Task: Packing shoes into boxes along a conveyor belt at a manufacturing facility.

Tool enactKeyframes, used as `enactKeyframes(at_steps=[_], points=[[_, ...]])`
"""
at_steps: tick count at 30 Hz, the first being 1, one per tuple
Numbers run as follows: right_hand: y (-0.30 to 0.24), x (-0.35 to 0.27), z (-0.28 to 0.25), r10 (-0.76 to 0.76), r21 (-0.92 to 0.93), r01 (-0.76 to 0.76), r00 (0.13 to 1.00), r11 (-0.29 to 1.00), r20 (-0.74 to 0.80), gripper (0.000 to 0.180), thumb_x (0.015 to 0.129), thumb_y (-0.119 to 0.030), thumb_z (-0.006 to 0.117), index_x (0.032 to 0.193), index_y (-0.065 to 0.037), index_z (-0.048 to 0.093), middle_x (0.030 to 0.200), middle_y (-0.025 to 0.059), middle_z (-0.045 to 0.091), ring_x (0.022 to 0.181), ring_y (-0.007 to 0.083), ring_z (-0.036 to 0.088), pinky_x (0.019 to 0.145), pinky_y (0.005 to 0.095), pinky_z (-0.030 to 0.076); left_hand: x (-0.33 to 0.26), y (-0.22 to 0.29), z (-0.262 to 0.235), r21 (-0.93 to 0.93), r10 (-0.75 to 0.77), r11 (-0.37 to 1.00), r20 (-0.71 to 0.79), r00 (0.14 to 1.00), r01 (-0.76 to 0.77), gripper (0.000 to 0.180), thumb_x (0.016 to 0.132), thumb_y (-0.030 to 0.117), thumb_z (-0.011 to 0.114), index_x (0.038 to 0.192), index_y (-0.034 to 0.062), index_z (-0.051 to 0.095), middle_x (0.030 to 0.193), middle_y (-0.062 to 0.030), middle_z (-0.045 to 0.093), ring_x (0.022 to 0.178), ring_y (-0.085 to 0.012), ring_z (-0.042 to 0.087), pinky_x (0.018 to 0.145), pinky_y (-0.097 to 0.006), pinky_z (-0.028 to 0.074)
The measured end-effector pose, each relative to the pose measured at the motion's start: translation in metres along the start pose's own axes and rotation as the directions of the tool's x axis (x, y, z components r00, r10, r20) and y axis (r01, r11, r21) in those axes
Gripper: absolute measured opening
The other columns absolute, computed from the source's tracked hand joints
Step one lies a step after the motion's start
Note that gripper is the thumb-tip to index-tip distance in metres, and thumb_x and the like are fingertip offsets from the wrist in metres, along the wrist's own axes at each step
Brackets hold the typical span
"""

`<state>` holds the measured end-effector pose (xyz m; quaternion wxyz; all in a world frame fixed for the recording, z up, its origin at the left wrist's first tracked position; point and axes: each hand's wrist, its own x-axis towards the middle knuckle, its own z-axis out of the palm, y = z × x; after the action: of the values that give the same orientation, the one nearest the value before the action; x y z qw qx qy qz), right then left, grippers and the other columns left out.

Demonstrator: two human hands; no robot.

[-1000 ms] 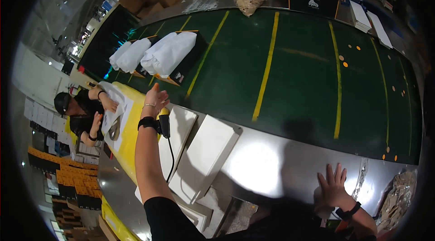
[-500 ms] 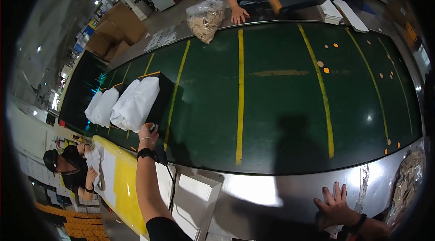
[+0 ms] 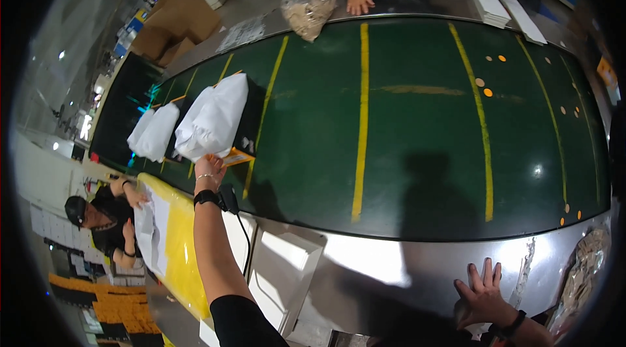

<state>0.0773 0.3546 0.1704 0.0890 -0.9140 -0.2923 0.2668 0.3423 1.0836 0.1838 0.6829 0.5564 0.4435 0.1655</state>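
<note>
At the near end of a black box with orange edges (image 3: 246, 143), my left hand (image 3: 209, 169) has its fingers curled against the box's near edge, just below a white, soft-looking wrapped bundle (image 3: 212, 117) that fills the box. The bundle partly hides the fingertips. The box stands on the green conveyor belt (image 3: 313, 119) at the left. My right hand (image 3: 484, 293) lies flat on the metal ledge (image 3: 424, 262) at the lower right, fingers spread, holding nothing. A black wristband is on each wrist.
More white bundles in boxes (image 3: 156, 132) stand farther left. Across the belt are a co-worker's hand (image 3: 359, 2), a clear bag of brown pieces (image 3: 309, 11) and white stacks (image 3: 489, 6). Small round discs (image 3: 488, 92) dot the belt. White trays (image 3: 283, 262) and a yellow-covered stack (image 3: 181, 242) are nearby.
The box under my left hand has shifted away, its orange near end now showing, and my hand has followed. The co-worker opposite no longer holds the black and orange box. My right hand stays put.
</note>
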Motion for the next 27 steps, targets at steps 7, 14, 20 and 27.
enactKeyframes(at_steps=[7,14,20,27], points=[[-0.001,0.005,-0.010,0.038,-0.033,-0.038,0.999,0.999,-0.008,0.114,0.039,-0.068,0.080,0.139,-0.027,0.046,0.144,0.0181,0.037,0.127,0.0591,0.030,0.096,0.0768,0.023,0.083,-0.034,-0.030,-0.153,-0.002,0.988,0.104,0.995,0.018,0.015,0.087,0.018,0.042,0.074,0.0171,0.049,0.066,0.0004,0.048,0.059,-0.0184,0.050,0.050,-0.035,0.041],[-0.006,0.002,-0.020,0.002,-0.011,-0.001,0.997,1.000,0.076,0.127,0.043,-0.053,0.088,0.150,-0.028,0.025,0.155,0.0151,0.021,0.138,0.0507,0.019,0.101,0.0729,0.025,0.049,-0.043,0.056,-0.124,-0.053,0.992,-0.138,0.989,0.035,0.025,0.082,0.039,0.053,0.091,0.0157,0.049,0.071,-0.0010,0.047,0.056,-0.0101,0.047,0.047,-0.023,0.040],[-0.009,0.005,-0.005,-0.022,-0.010,0.023,0.996,1.000,0.090,0.130,0.048,-0.051,0.087,0.153,-0.028,0.013,0.159,0.0159,0.002,0.142,0.0516,0.001,0.104,0.0745,0.012,-0.032,-0.072,0.143,-0.102,0.137,0.983,-0.133,0.982,-0.152,0.020,0.086,0.028,0.054,0.079,0.0092,0.048,0.057,-0.0037,0.045,0.040,-0.0120,0.043,0.038,-0.023,0.035],[-0.011,-0.005,0.000,-0.004,-0.105,0.012,0.997,0.994,0.073,0.140,0.045,-0.054,0.088,0.154,-0.029,0.004,0.160,0.0152,-0.005,0.142,0.0506,-0.006,0.105,0.0724,0.012,-0.268,-0.147,0.233,-0.087,0.172,0.982,0.056,0.984,-0.167,0.010,0.088,0.013,0.052,0.097,0.0082,0.051,0.075,-0.0067,0.053,0.047,-0.0122,0.045,0.040,-0.024,0.038]])
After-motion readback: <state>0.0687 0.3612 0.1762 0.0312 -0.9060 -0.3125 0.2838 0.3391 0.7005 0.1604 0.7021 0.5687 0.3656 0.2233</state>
